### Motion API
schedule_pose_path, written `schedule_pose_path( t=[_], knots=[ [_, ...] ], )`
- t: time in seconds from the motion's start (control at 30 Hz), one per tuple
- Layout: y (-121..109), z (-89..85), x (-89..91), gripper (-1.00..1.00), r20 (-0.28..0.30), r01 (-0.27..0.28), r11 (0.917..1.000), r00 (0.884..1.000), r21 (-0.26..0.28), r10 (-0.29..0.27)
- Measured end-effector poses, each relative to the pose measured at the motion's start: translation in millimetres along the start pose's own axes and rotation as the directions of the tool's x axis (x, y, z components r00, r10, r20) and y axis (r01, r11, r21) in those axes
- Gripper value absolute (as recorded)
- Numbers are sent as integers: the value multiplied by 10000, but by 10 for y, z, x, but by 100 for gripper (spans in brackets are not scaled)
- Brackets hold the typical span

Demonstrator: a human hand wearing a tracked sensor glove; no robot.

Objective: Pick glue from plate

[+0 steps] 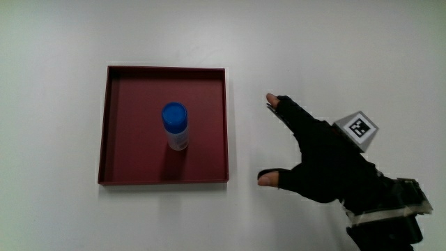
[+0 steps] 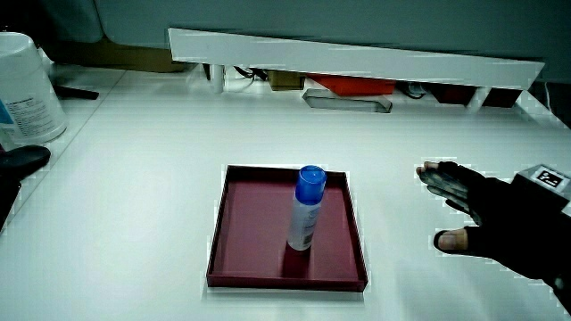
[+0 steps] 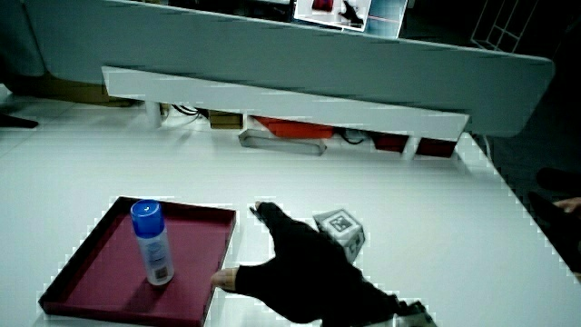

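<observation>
While glue point(image 1: 175, 125) stands upright on plate point(image 1: 209, 150), hand point(image 1: 320, 157) beside plate, fingers spread, empty

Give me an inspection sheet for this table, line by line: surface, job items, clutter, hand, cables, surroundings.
Surface: white table, bare around the tray.
Job's things: glue stick with a blue cap stands upright in the dark red square plate, touching none of its walls.
Clutter: a white container and a dark object at the table's edge in a side view.
Grippers: the hand rests beside the plate, fingers spread, holding nothing, apart from the glue stick.
Cables: some seem to lie under the low white shelf; hard to tell.
Surroundings: a grey partition above the shelf.
</observation>
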Motion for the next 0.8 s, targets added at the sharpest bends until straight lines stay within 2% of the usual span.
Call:
schedule_pose_path(
  t=[0.03,0.07,0.13,0.2,0.23,0.27,0.3,0.37,0.4,0.43,0.47,0.5,0.53,0.57,0.6,0.7,0.73,0.77,0.8],
  knots=[
    [56,-20,-20,0,3,-99,9999,10000,-72,99],
    [102,-46,-66,0,-264,-341,9993,9991,-136,338],
    [198,-84,-96,0,-460,-347,9990,9984,-289,334],
    [304,-118,-97,0,-378,-395,9985,9986,-373,380],
    [338,-145,-147,0,-661,-477,9979,9968,-441,447],
    [385,-164,-152,0,-614,-404,9980,9974,-484,374],
    [431,-189,-165,0,-730,-588,9969,9958,-520,549],
    [480,-235,-222,0,-1023,-242,9976,9946,-642,175],
    [525,-248,-198,0,-845,-178,9982,9963,-573,129],
    [571,-259,-184,0,-671,-355,9978,9972,-566,317],
    [601,-277,-192,0,-796,-318,9977,9965,-598,270],
    [640,-298,-191,0,-983,-545,9962,9940,-679,477],
    [680,-315,-179,0,-934,-653,9954,9939,-696,587],
    [710,-340,-185,0,-1181,-656,9946,9914,-802,559],
    [715,-366,-241,0,-1336,-193,9962,9910,-852,78],
    [853,-438,-204,0,-1366,-952,9909,9872,-951,818],
    [883,-459,-194,0,-1207,-808,9919,9903,-979,688],
    [906,-485,-209,0,-1418,-958,9904,9866,-992,812],
    [959,-504,-177,0,-1144,-1317,9869,9861,-928,1208]
  ],
)
